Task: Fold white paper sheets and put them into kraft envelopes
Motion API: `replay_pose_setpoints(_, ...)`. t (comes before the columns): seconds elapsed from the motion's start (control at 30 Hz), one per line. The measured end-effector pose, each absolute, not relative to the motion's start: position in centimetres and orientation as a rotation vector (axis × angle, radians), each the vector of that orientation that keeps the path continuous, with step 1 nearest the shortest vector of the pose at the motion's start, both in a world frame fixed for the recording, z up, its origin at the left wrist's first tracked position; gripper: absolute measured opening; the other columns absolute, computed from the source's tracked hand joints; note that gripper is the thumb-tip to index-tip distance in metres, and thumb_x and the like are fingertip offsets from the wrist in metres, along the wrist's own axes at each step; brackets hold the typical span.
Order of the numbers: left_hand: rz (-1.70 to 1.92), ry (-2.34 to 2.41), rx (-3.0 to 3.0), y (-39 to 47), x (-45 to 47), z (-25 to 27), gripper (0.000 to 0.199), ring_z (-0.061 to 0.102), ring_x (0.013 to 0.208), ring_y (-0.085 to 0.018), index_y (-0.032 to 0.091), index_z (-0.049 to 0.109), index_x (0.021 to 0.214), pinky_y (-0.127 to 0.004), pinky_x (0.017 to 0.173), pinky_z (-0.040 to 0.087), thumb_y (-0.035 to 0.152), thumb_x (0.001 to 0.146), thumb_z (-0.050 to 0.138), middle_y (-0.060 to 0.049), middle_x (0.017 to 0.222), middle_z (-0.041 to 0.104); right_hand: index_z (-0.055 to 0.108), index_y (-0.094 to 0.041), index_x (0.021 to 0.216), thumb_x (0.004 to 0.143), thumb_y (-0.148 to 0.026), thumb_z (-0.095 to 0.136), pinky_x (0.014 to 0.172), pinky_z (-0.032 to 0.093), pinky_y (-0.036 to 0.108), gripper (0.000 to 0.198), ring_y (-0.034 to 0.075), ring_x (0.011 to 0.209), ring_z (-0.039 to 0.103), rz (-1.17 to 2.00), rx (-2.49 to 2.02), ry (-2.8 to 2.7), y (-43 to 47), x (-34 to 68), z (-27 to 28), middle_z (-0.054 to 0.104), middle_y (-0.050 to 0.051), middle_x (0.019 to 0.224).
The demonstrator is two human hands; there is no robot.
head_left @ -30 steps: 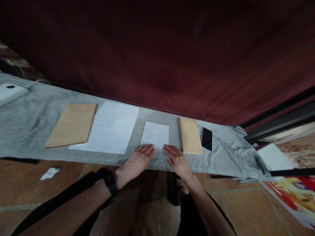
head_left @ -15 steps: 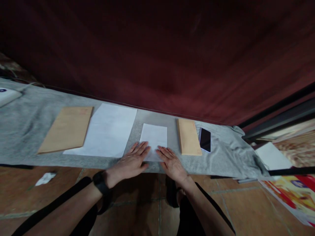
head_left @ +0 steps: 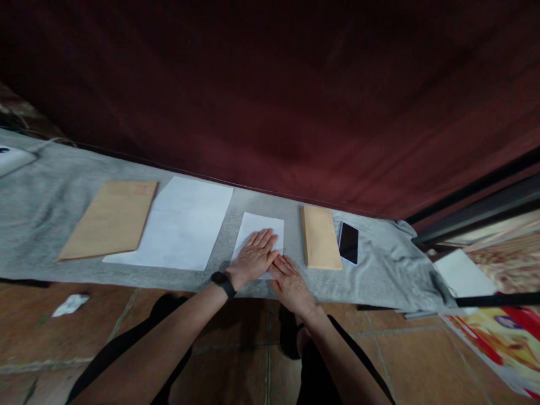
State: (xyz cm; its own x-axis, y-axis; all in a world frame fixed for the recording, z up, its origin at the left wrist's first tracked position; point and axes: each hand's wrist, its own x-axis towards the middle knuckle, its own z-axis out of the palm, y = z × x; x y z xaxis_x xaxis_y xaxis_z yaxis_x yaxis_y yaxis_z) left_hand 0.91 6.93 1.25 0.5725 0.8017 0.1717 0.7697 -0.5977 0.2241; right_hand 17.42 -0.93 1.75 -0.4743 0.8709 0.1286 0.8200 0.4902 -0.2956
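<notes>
Grey cloth (head_left: 379,275) runs the width of this narrow surface, and right in the middle, here's the action: a small white paper (head_left: 270,221), lying flat in front of the person, with both hands on it! The left hand (head_left: 255,254) is palm down across the middle of the sheet, fingers straight and nearly together, pressing rather than gripping. A black wristband (head_left: 224,284) circles that wrist. And the right hand (head_left: 292,286)? It's flat too, fingers stretched out, its fingertips over the paper's near right corner, right up against the left thumb; whether the two hands actually touch, I can't tell. Neither has anything in its grasp.

Look to the left: a large white sheet (head_left: 188,225) lies just beside, its far side tucked under a wide kraft envelope (head_left: 110,220). Over on the right, a narrow kraft envelope stack (head_left: 323,237) sits near the right hand, and just past it a smartphone (head_left: 349,243) rests face up, screen dark. Behind it all rises a dark red panel (head_left: 270,101). Down on the tiled floor (head_left: 230,360), a crumpled white scrap (head_left: 71,305) lies left, with bright printed packaging (head_left: 502,349) far right.
</notes>
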Motion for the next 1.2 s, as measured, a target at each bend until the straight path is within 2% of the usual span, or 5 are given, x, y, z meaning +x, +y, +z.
replay_pose_setpoints(0.4, 0.298, 1.683, 2.578, 8.7, -4.7, 0.3, 0.064, 0.029, 0.151, -0.028, 0.003, 0.037, 0.153, -0.045, 0.124, 0.024, 0.040, 0.101, 0.030, -0.019, 0.161, 0.033, 0.041, -0.023, 0.153, 0.099, -0.026, 0.055, 0.126, 0.027, 0.047, 0.056, 0.021, 0.149, 0.035, 0.467, -1.397, -2.459, -1.4, 19.1, 2.6, 0.036, 0.007, 0.162)
replay_pose_setpoints(0.57, 0.357, 1.695, 2.614, 8.5, -4.6, 1.2, 0.060, 0.035, 0.149, -0.029, 0.002, 0.044, 0.148, -0.047, 0.125, 0.022, 0.036, 0.101, 0.031, -0.021, 0.156, 0.043, 0.045, -0.026, 0.151, 0.102, -0.039, 0.049, 0.125, 0.029, 0.046, 0.050, 0.020, 0.147, 0.039, 0.634, -1.376, -2.309, -0.3, 19.5, 3.6, 0.046, 0.005, 0.156)
replay_pose_setpoints(0.67, 0.446, 1.680, 2.643, 9.2, -3.7, 2.4, 0.058, 0.037, 0.147, -0.029, 0.002, 0.051, 0.143, -0.048, 0.125, 0.020, 0.034, 0.101, 0.028, -0.020, 0.151, 0.049, 0.050, -0.021, 0.148, 0.106, -0.034, 0.036, 0.123, 0.033, 0.043, 0.046, 0.019, 0.144, 0.042, 0.535, -1.465, -2.107, 1.6, 18.9, 3.6, 0.051, 0.008, 0.152)
replay_pose_setpoints(0.9, 0.402, 1.611, 2.614, 10.8, -0.3, 1.8, 0.055, 0.031, 0.151, -0.025, 0.010, 0.046, 0.149, -0.046, 0.125, 0.022, 0.027, 0.101, 0.026, -0.012, 0.158, 0.043, 0.044, -0.016, 0.152, 0.106, -0.032, 0.034, 0.124, 0.027, 0.045, 0.049, 0.021, 0.148, 0.036, 0.340, -1.622, -2.102, 6.6, 14.9, 2.6, 0.044, 0.008, 0.157)
replay_pose_setpoints(1.2, 0.402, 1.759, 2.550, 11.3, -1.3, 0.2, 0.059, 0.026, 0.153, -0.025, 0.004, 0.037, 0.153, -0.042, 0.126, 0.018, 0.028, 0.100, 0.027, -0.015, 0.162, 0.034, 0.044, -0.013, 0.151, 0.108, -0.035, 0.032, 0.122, 0.025, 0.049, 0.050, 0.026, 0.149, 0.034, 0.085, -1.946, -1.978, 8.9, 12.8, 0.0, 0.039, 0.012, 0.159)
